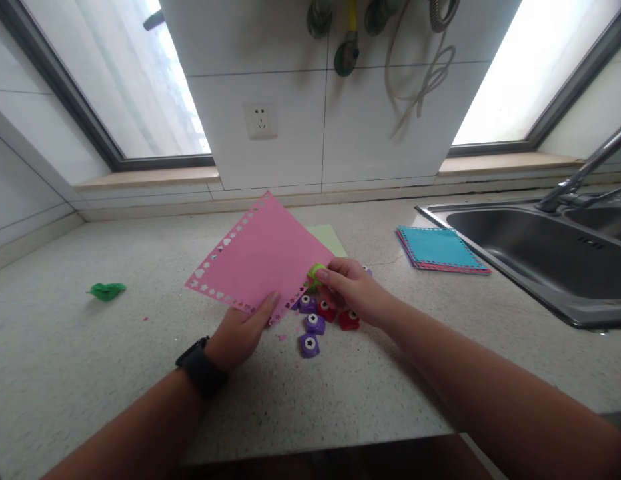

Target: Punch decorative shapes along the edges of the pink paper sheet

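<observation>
Above the speckled pale surface, a four-sided pink paper sheet slants between the hands, one corner toward the person. The left hand grips it beside that corner; the right hand, nearer the lower-right edge's unpunched end, grips a small lime-green plastic punch there.

Star and heart cut-outs edge the pink sheet. One punch is lime green; purple punches and red punches carry white, black-marked discs. The pale bench is dark-flecked.
</observation>
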{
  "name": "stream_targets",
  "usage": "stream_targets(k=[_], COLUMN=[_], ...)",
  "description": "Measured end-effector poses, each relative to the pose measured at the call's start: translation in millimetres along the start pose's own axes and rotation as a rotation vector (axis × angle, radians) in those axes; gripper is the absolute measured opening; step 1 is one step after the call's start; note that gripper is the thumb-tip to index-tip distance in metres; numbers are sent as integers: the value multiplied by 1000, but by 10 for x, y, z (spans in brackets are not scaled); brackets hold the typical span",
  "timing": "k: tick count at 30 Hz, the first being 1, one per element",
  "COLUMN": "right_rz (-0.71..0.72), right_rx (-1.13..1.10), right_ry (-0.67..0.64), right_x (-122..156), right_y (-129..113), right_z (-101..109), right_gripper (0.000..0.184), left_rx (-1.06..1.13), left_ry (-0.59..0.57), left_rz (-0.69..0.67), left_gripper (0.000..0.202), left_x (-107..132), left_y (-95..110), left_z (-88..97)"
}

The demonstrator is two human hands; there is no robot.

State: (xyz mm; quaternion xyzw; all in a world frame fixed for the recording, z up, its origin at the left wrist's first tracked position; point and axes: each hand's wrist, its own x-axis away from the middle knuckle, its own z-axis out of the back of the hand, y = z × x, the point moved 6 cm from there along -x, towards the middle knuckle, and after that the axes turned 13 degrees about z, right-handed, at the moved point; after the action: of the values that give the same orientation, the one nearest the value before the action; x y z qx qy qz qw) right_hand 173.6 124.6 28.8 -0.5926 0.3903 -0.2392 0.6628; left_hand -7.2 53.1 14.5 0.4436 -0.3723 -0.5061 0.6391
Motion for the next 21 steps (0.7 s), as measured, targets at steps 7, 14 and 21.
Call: stream_targets(k=[7,14,21], right_rz=[19,-2,64], right_rx=[-9,-23,-49], right_ry=[-18,0,8], right_x=[4,-6,-42], right_y=[42,68,50], right_z=[-37,-97,-122], right_gripper=[38,35,32], left_rx=[46,102,132], left_ry=[2,0,-4], left_rz=[11,32,32], left_gripper=[33,30,29], left_x=[-26,-35,-35], left_y=[-21,-42,-29], left_z=[11,9,-4])
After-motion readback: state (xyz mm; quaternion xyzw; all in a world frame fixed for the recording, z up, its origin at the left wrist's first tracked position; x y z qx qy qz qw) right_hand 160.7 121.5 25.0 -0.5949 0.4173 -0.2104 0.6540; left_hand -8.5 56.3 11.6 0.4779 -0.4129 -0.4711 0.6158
